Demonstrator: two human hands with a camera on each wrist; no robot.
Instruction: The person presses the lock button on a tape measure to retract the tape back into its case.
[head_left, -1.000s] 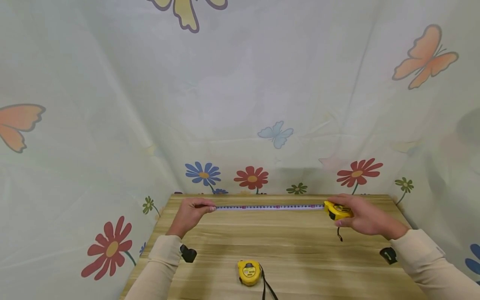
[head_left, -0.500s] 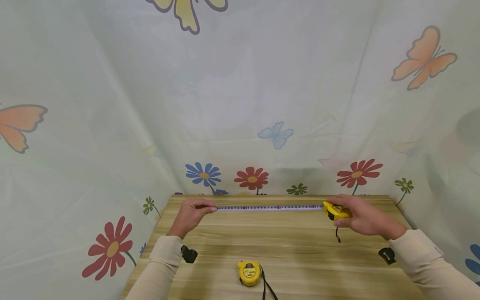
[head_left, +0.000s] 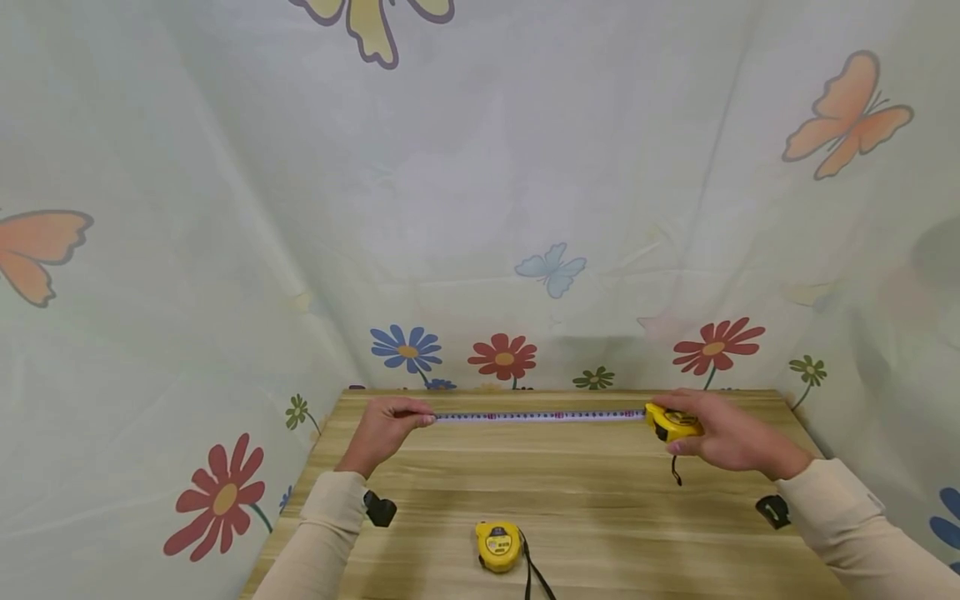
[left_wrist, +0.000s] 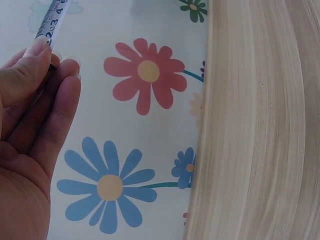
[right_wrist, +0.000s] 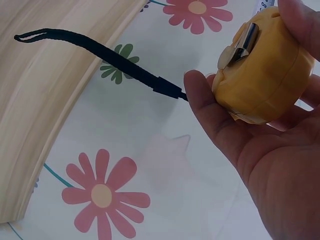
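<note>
A white tape blade (head_left: 532,417) with black and red marks stretches level between the two hands above the far part of the table. My left hand (head_left: 384,429) pinches the blade's free end between thumb and fingers; in the left wrist view the thumb lies over the blade (left_wrist: 52,21) near its low numbers. On the right, my right hand (head_left: 723,429) grips the yellow tape measure case (right_wrist: 265,70), with thumb and fingers around its sides. A black wrist strap (right_wrist: 115,62) hangs from that case. The metal belt clip (right_wrist: 247,42) faces the right wrist camera.
A second yellow tape measure (head_left: 498,546) lies on the wood-grain table (head_left: 585,508) near its front, its black strap (head_left: 534,571) trailing toward the near edge. Pale cloth walls (head_left: 480,208) printed with flowers and butterflies enclose the table's back and sides.
The stretched blade has shortened slightly: its red marks sit a little closer to the case. My right hand has shifted very slightly left, and the left hand very slightly right.
</note>
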